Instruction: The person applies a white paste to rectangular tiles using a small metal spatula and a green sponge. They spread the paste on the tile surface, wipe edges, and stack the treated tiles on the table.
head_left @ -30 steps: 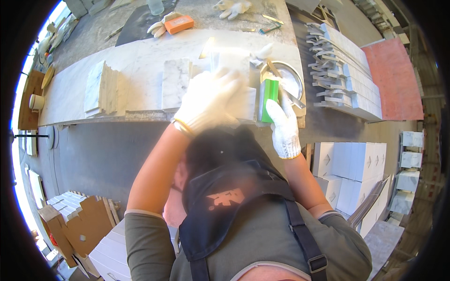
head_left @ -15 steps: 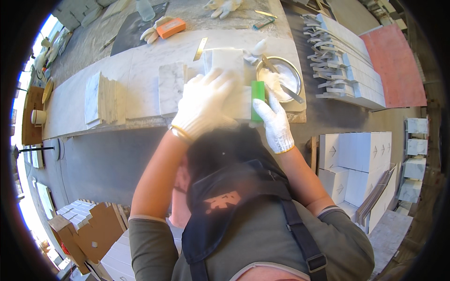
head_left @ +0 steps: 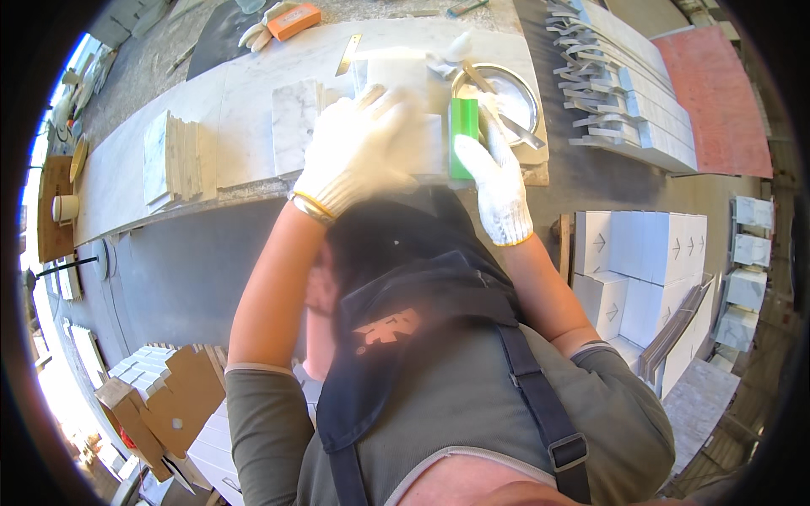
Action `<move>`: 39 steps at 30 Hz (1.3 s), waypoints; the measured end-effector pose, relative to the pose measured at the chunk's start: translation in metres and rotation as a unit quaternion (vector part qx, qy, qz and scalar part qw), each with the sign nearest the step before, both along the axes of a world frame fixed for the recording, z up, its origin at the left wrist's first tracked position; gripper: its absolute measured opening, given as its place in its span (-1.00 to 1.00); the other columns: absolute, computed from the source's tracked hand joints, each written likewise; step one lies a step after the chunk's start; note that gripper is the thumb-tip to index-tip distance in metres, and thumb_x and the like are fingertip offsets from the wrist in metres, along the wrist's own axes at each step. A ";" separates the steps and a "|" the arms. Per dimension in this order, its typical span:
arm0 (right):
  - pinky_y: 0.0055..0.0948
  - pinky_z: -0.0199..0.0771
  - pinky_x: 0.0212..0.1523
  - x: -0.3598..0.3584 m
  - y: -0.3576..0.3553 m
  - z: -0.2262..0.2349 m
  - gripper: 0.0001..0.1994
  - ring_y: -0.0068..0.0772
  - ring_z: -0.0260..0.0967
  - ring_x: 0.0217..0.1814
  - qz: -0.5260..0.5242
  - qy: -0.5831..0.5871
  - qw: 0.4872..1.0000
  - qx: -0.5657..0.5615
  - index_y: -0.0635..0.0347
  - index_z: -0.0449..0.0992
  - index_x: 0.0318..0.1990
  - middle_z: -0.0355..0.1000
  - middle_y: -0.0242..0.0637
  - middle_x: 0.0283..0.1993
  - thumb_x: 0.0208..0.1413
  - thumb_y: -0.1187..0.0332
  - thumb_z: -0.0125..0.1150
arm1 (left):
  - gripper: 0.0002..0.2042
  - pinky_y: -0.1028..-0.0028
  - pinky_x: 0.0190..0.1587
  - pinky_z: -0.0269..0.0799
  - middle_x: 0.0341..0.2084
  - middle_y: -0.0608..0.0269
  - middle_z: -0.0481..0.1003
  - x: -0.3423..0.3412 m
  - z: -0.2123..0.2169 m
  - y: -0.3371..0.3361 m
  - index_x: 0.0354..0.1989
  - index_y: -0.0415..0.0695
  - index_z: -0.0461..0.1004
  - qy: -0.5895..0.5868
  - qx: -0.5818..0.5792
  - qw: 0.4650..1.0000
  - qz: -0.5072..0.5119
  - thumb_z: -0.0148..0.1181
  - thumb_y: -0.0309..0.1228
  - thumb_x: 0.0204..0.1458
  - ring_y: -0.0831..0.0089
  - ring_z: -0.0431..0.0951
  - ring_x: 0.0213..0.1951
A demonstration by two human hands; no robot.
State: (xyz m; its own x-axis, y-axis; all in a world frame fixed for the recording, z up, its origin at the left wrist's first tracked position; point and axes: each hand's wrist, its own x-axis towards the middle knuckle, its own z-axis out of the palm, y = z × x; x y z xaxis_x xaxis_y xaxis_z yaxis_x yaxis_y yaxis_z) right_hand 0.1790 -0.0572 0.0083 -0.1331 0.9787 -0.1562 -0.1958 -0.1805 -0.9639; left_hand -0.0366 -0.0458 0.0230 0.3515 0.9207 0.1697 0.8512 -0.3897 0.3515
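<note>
My left hand (head_left: pixel 356 145), in a white knit glove, lies spread over a pale tile (head_left: pixel 403 74) on the bench, its fingers apart and slightly blurred. It hides much of that tile. Close to the tile's right edge, my right hand (head_left: pixel 498 187), gloved alike, grips a bright green block (head_left: pixel 463 139) that stands lengthwise away from me. Just beyond the right hand is a round metal tin (head_left: pixel 537 99) of white paste, with a flat metal scraper (head_left: pixel 521 131) across it. A grey-veined marble tile (head_left: pixel 295 126) stands left of my left hand.
More tiles (head_left: pixel 169 160) stand in a row at the bench's left. An orange block (head_left: pixel 294 21), a glove (head_left: pixel 255 35) and a brass-coloured metal strip (head_left: pixel 348 55) lie farther back. Strapped tile stacks (head_left: pixel 633 110) are at far right, white cartons (head_left: pixel 645 244) below them.
The whole view has shifted, so the bench sits higher in the picture. Both hands keep about the same places over the tile and on the green block.
</note>
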 end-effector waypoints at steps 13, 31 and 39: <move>-0.36 0.25 0.44 0.001 0.005 -0.011 -0.24 -0.36 0.26 0.44 0.040 -0.101 0.992 0.065 0.35 0.11 0.55 0.33 -0.17 0.42 0.30 0.27 0.31 | -0.16 0.11 0.27 0.38 0.31 0.04 0.43 0.000 0.000 0.000 0.18 -0.15 0.52 0.002 0.018 1.000 -0.003 0.55 -0.04 -0.39 0.01 0.41 0.30; -0.44 0.34 0.33 0.006 0.004 -0.007 -0.33 -0.50 0.34 0.30 0.024 -0.009 1.000 -0.010 0.31 0.20 0.52 0.39 -0.27 0.33 0.33 0.28 0.28 | -0.12 0.10 0.29 0.37 0.29 -0.04 0.43 0.002 0.003 0.002 0.20 -0.20 0.50 0.027 -0.005 1.000 0.001 0.57 0.00 -0.40 -0.05 0.39 0.32; -0.54 0.54 -0.16 0.008 0.009 -0.025 -0.27 -0.54 0.47 0.00 0.065 -0.109 0.984 -0.122 0.30 0.20 0.51 0.44 -0.24 0.28 0.31 0.14 0.28 | -0.07 0.09 0.34 0.33 0.31 -0.06 0.42 0.005 0.006 -0.001 0.23 -0.22 0.48 0.031 -0.020 0.999 0.016 0.60 0.03 -0.40 -0.07 0.37 0.35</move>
State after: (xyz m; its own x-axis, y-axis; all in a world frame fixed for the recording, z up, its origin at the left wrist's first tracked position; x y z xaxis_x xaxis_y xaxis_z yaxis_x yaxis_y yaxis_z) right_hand 0.1867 -0.0484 -0.0162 -0.1932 0.8852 -0.4233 0.0503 -0.4219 -0.9053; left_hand -0.0314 -0.0468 0.0293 0.3303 0.9373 0.1108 0.8840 -0.3484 0.3117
